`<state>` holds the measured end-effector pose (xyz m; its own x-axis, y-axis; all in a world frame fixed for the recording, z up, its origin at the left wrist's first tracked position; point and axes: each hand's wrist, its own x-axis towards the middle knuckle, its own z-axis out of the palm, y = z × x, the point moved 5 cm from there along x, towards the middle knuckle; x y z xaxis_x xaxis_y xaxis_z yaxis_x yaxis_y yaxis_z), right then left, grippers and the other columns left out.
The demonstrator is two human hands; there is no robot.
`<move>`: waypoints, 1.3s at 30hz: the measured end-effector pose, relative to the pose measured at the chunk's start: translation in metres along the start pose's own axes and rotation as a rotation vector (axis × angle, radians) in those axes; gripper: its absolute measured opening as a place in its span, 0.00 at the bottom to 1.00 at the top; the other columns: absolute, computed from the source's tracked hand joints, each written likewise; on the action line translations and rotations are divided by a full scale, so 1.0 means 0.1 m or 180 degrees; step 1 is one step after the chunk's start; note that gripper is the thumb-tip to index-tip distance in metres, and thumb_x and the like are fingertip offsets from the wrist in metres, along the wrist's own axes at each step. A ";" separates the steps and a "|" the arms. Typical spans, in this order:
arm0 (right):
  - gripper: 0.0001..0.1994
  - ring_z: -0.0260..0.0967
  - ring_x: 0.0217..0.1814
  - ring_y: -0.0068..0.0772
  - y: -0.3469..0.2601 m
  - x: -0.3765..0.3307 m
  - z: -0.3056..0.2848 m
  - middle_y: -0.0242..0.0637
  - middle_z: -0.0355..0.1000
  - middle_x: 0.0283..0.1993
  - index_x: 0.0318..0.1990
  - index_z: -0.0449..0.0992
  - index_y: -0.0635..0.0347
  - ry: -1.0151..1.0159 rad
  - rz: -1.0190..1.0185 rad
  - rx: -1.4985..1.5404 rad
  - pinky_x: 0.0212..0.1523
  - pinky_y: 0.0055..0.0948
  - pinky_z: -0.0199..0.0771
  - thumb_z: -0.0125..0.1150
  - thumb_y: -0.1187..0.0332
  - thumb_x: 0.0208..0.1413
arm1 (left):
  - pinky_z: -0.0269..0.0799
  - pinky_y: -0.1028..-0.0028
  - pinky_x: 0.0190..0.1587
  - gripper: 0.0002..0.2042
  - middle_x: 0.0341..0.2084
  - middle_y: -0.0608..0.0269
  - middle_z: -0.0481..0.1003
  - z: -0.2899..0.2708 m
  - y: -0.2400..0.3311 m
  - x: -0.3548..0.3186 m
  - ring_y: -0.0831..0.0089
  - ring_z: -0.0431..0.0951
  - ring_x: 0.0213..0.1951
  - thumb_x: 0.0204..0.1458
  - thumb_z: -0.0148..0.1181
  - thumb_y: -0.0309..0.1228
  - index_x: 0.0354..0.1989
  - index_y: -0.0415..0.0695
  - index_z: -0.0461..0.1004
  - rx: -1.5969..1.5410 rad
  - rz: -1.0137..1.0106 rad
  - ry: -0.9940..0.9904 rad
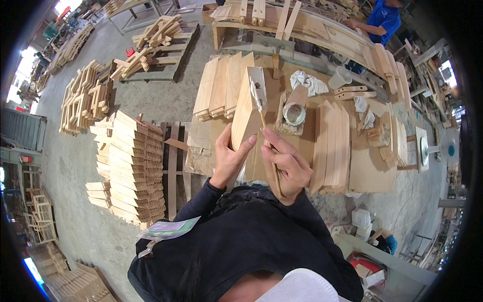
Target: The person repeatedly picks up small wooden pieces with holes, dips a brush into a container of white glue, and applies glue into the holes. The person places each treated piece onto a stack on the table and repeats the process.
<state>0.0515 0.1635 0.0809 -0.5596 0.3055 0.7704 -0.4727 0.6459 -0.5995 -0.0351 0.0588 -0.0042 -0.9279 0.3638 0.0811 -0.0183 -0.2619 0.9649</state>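
My left hand (pixel 229 156) grips the near end of a light wooden board (pixel 245 113) that stands on its edge on the workbench (pixel 370 168). My right hand (pixel 287 166) holds a brush by its wooden handle (pixel 269 151). The brush's white, glue-covered bristles (pixel 258 93) lie on the board's upper narrow face, which shows a white wet smear. A round tub of white glue (pixel 294 113) sits just right of the board.
Rows of similar boards stand on edge at left (pixel 219 85) and right (pixel 332 146) of the bench. White rags (pixel 308 80) lie behind the tub. A tall stack of wooden parts (pixel 133 166) stands on the floor at left. Another person in blue (pixel 382 20) works at the far bench.
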 end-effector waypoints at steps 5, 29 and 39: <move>0.06 0.76 0.41 0.35 0.09 -0.05 -0.18 0.52 0.75 0.41 0.26 0.72 0.66 0.0026 0.0497 0.0342 0.38 0.26 0.78 0.65 0.81 0.46 | 0.67 0.79 0.40 0.23 0.35 0.64 0.73 -0.07 -0.07 0.02 0.80 0.71 0.38 0.48 0.65 0.38 0.46 0.34 0.68 0.0120 -0.0069 -0.0124; 0.07 0.76 0.39 0.36 0.69 0.21 -0.39 0.49 0.75 0.41 0.31 0.64 0.57 0.0034 0.1904 0.2172 0.30 0.23 0.76 0.58 0.74 0.55 | 0.59 0.82 0.31 0.26 0.27 0.72 0.67 -0.03 -0.13 -0.03 0.84 0.65 0.29 0.45 0.61 0.51 0.40 0.39 0.71 -0.0058 -0.0263 -0.0543; 0.08 0.76 0.31 0.32 0.67 0.20 -0.44 0.47 0.76 0.35 0.30 0.63 0.56 0.0269 0.1930 0.2084 0.25 0.22 0.74 0.58 0.73 0.56 | 0.59 0.82 0.31 0.25 0.27 0.71 0.67 -0.01 -0.15 -0.04 0.84 0.65 0.29 0.45 0.61 0.51 0.40 0.39 0.71 -0.0038 -0.0333 -0.0550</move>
<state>0.0386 0.2436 0.0655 -0.7998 0.5316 0.2789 -0.4202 -0.1639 -0.8925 -0.0309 0.0605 -0.0188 -0.8431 0.5373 0.0231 -0.1168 -0.2249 0.9674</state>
